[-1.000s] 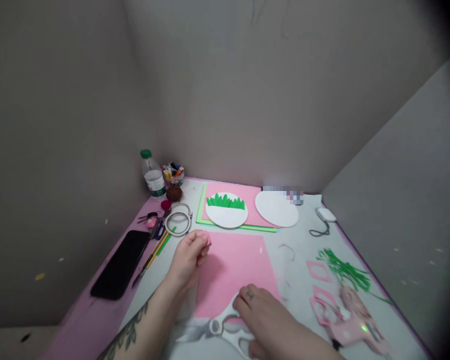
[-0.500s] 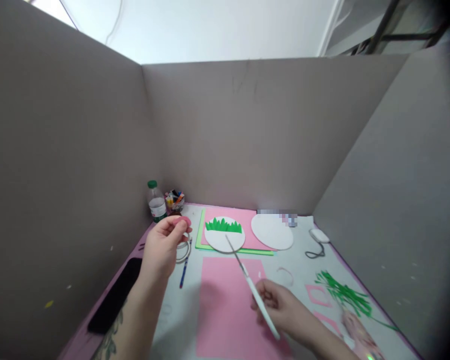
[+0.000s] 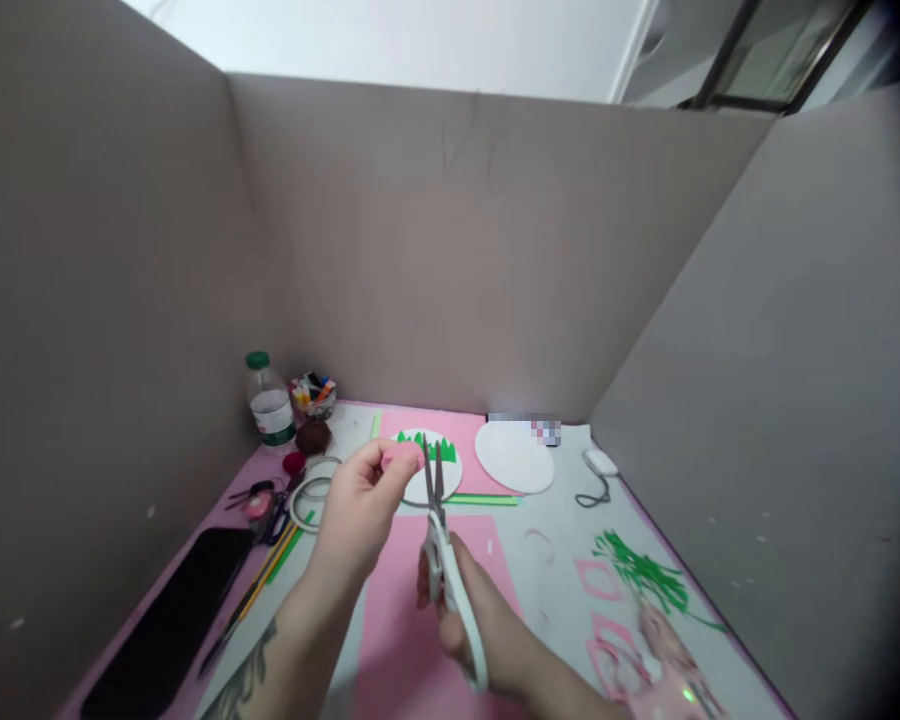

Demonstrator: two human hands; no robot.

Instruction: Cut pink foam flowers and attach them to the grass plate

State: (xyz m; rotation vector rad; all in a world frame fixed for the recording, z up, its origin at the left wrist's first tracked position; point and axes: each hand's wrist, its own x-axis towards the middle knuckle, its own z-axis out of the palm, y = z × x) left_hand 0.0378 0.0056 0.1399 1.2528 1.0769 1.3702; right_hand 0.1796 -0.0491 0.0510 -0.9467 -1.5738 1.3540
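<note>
As I look out through the head camera, taking the space between the two hands as the middle of my clock face, I have the right hand [image 3: 480,610] grasping the scissors [image 3: 459,600], its fingers curled about the white handles. The blades stand slightly parted and point toward 12 o'clock. Just left of them, my left hand [image 3: 364,500] pinches a small pink piece [image 3: 400,455] between thumb and fingers; I cannot tell whether its edge touches a blade.

Below both hands, at 6 o'clock, I see a pink sheet [image 3: 397,600]. A black, phone-like slab [image 3: 172,620] lies at 8 o'clock, and at 4 o'clock a pink glue gun [image 3: 666,640] sits near a bundle of green strips [image 3: 649,570].

Farther out, a white oval with green grass shapes [image 3: 450,475] lies at 12 o'clock, partly hidden by the left hand and blades. I find a plain white oval [image 3: 514,457] at 2 o'clock and a green-capped bottle [image 3: 272,410] at 10, beside a pot of pens [image 3: 315,400]. Beyond them stands a grey partition [image 3: 420,250].
</note>
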